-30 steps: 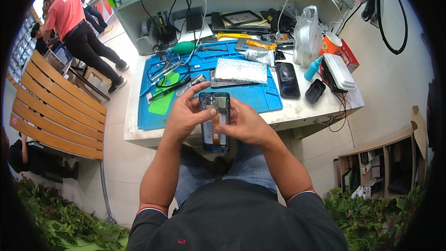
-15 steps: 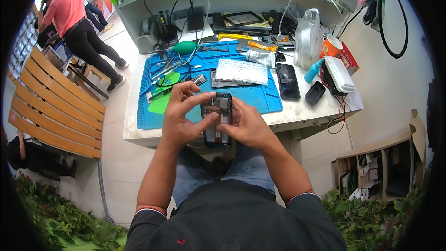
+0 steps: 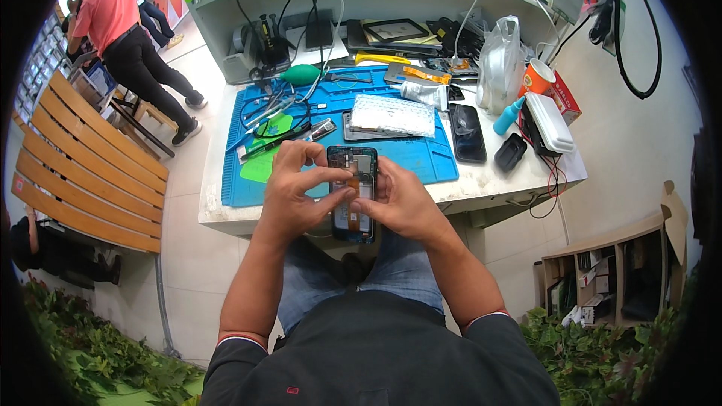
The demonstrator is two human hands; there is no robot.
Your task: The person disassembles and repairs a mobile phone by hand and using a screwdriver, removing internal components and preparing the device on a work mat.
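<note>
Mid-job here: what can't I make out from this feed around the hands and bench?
All in the head view:
1. Underside of the opened phone: it faces away.
2. Right hand fingertips, thumb aside: hidden behind the phone.
3. Whether the left hand pinches anything between thumb and index finger: too small.
4. Most of the flat dark device: covered by the wrapped parcel.
5. Plastic bag contents: blurred by creased film.

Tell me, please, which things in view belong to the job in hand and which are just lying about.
Belonging to the job:
opened smartphone, gripped by the right hand, left hand fingertips over it;
orange flex cable inside it.

Apparently just lying about:
orange paper cup;
translucent plastic bag;
white lidded container;
teal squeeze bottle.
</note>
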